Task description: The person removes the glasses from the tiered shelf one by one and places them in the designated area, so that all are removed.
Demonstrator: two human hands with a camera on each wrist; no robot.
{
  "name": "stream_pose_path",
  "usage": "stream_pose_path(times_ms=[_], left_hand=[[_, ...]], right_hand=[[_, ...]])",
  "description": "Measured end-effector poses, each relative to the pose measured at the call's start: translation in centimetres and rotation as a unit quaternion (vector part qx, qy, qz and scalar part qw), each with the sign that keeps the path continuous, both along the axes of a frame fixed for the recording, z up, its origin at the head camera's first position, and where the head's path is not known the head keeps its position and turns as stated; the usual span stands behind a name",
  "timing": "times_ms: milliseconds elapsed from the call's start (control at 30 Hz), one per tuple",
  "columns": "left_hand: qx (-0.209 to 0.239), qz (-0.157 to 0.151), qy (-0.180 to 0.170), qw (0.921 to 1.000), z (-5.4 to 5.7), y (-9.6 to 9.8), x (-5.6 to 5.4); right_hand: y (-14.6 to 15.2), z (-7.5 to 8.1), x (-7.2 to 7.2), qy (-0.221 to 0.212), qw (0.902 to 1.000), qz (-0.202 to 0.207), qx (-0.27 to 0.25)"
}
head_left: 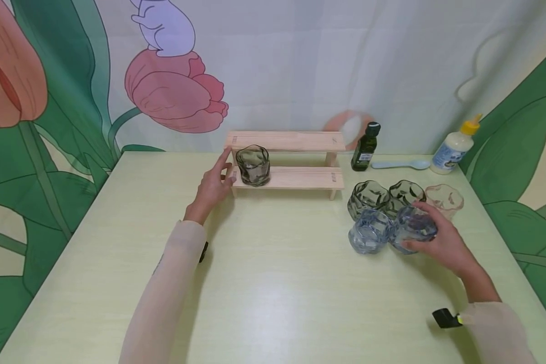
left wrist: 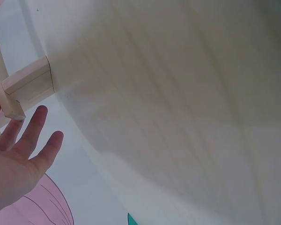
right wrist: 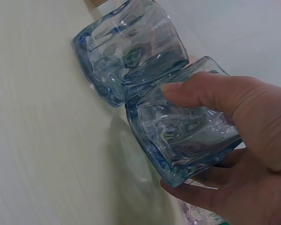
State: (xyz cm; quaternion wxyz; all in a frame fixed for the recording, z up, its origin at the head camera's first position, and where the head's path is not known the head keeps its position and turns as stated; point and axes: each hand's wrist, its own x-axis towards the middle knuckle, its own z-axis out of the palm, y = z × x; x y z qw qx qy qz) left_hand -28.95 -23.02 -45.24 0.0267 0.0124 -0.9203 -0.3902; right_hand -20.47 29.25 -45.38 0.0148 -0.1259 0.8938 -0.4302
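In the head view my left hand [head_left: 213,189] is at the left end of a two-tier wooden shelf [head_left: 296,178], fingers spread and fingertips at the board ends. The left wrist view shows the fingers [left wrist: 32,129] fairly straight beside the shelf's end [left wrist: 14,108]. A grey-green glass [head_left: 253,167] stands on the lower tier near this hand. At the right, my right hand [head_left: 446,242] grips a wavy blue glass [right wrist: 187,126] between thumb and fingers. Another blue glass [right wrist: 131,51] stands right against it.
Behind the blue glasses are two grey-green glasses, one left [head_left: 361,194], one right [head_left: 407,191], and a pinkish glass [head_left: 448,194]. Farther back are a dark green bottle [head_left: 365,146], a light-blue spoon [head_left: 402,165] and a white bottle with yellow cap [head_left: 451,149]. A printed curtain [head_left: 277,65] hangs behind.
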Motion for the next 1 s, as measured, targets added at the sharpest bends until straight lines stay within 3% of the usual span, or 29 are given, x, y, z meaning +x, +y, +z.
stream_pose_path(times_ms=[1000], left_hand=[[0.0, 0.006, -0.002, 1.0, 0.0, 0.2, 0.0]], right_hand=[[0.0, -1.4, 0.5, -0.02, 0.9994, -0.013, -0.025]])
